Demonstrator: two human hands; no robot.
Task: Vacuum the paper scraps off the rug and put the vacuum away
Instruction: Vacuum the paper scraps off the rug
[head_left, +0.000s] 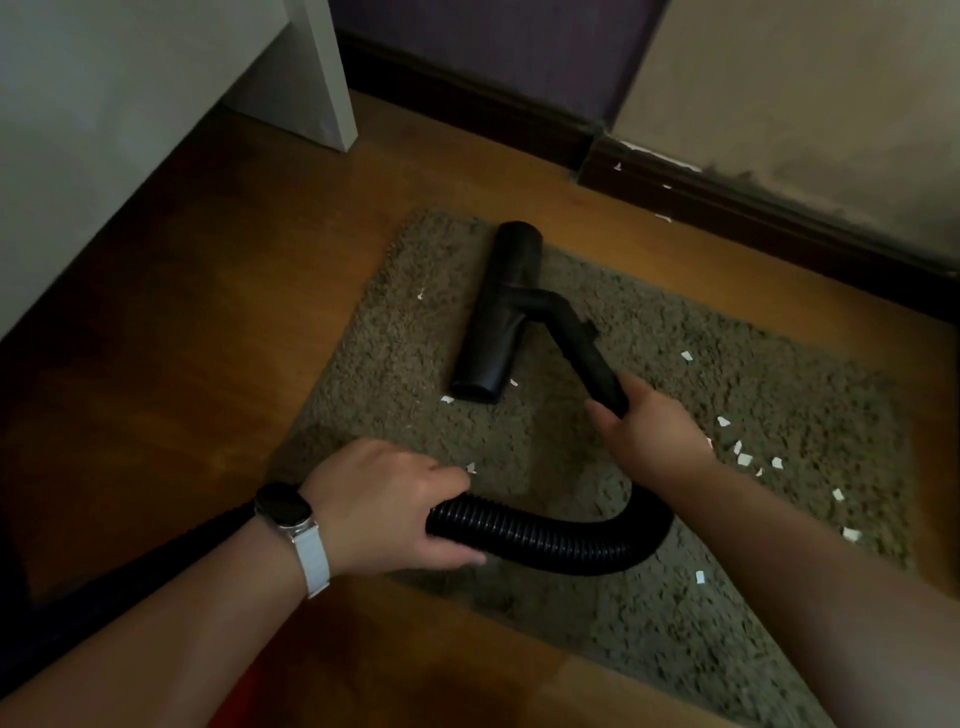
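Observation:
A shaggy grey-brown rug (753, 374) lies on the wooden floor. The black vacuum nozzle head (498, 312) rests flat on the rug's far left part. My right hand (649, 426) grips the rigid black tube (582, 348) that rises from the nozzle. My left hand (384, 504), with a white-strapped watch on its wrist, is closed around the ribbed black hose (550, 535), which curves between both hands. Several white paper scraps (745, 460) lie on the rug, mostly to the right of my right hand; a few sit near the nozzle (448, 399).
A white cabinet (171, 104) stands at the back left. A dark skirting board (727, 208) and wall run along the back, with a few paper bits (662, 217) on the wooden floor (182, 338) beside it. Something red shows at the bottom edge (249, 706).

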